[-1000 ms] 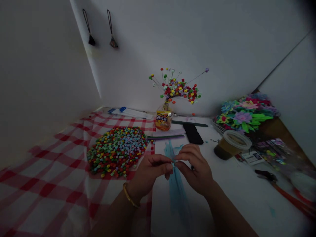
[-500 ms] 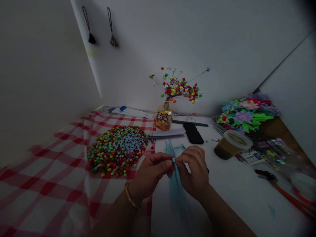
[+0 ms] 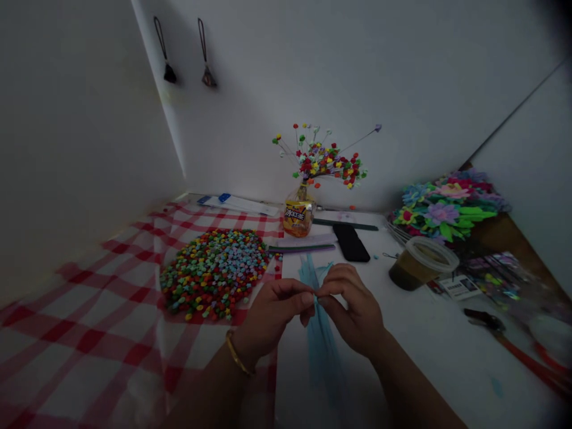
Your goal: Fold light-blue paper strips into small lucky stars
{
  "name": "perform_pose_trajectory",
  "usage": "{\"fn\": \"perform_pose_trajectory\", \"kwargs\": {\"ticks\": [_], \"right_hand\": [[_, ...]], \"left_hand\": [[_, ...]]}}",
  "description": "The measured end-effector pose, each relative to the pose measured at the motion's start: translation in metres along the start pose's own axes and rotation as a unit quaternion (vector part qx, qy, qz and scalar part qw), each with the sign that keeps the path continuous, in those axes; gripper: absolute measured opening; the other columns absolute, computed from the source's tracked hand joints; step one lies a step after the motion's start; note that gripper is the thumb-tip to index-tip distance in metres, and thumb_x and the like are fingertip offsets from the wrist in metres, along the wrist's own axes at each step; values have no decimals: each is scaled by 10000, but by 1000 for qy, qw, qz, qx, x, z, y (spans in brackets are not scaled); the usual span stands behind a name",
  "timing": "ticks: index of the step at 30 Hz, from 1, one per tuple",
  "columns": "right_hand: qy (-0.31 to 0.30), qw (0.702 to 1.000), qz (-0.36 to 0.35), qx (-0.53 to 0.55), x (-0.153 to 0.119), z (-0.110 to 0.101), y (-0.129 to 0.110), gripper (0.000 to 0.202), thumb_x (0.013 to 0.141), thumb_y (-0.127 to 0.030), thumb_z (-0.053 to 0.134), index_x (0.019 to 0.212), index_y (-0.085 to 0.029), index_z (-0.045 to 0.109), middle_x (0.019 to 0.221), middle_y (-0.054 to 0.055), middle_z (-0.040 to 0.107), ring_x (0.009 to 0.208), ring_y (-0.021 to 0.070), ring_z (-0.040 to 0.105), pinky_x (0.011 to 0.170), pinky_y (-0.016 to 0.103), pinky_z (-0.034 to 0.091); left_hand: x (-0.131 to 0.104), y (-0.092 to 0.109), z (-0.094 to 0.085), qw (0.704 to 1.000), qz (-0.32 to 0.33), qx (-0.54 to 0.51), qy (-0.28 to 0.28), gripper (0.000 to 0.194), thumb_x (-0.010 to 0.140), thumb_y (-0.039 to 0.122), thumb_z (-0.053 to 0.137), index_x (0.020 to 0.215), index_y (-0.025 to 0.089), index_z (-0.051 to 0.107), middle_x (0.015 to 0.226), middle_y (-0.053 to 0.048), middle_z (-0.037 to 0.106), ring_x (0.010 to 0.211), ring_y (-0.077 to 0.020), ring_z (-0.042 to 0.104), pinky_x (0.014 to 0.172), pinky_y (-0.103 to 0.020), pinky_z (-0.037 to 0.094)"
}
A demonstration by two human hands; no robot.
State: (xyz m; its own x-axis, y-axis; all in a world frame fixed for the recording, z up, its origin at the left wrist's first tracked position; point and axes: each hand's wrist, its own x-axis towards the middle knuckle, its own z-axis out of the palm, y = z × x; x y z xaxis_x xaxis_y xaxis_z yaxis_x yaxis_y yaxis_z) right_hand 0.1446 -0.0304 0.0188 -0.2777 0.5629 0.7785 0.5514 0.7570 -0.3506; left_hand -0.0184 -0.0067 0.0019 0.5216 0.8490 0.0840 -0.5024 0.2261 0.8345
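Fingertips of my left hand and my right hand meet above the white table, pinching a small light-blue strip between them. The held piece is mostly hidden by the fingers. Beneath the hands lies a bundle of long light-blue strips, running from behind the fingers toward the near edge. A gold bracelet circles my left wrist. To the left, a large pile of small coloured folded stars rests on a red-and-white checked cloth.
Behind the hands stand a cut bottle with star-tipped stems and a black phone. On the right are a lidded plastic tub, fuzzy flowers, a card and red-handled pliers.
My right hand has shifted slightly, its fingers closing nearer to the left fingertips, and less of the light-blue strip shows between them. The view has moved a little.
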Motion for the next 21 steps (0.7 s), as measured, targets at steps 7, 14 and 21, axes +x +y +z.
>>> {"fn": "perform_pose_trajectory", "kwargs": {"ticks": [7,14,21], "right_hand": [[-13,998,-46,-45,2,-4,-4,99,812,-124,546,857,-208,570,778,34,584,785,194,542,769,407,446],[42,981,-52,-182,2,5,-7,95,787,-105,575,790,-192,536,733,34,574,777,203,522,761,412,405],[48,997,-15,-66,3,3,-4,100,804,-111,577,852,-198,593,752,35,589,769,194,541,726,386,442]], "left_hand": [[1,-1,-2,1000,-10,13,-8,229,646,329,775,657,122,678,513,3,590,466,-93,489,477,-229,361],[4,-5,-1,1000,3,6,25,203,692,318,743,727,122,703,571,-11,624,505,-99,532,524,-235,389],[4,-3,-2,1000,16,-6,8,158,695,279,746,726,126,723,549,-10,623,494,-92,527,493,-217,378]]}}
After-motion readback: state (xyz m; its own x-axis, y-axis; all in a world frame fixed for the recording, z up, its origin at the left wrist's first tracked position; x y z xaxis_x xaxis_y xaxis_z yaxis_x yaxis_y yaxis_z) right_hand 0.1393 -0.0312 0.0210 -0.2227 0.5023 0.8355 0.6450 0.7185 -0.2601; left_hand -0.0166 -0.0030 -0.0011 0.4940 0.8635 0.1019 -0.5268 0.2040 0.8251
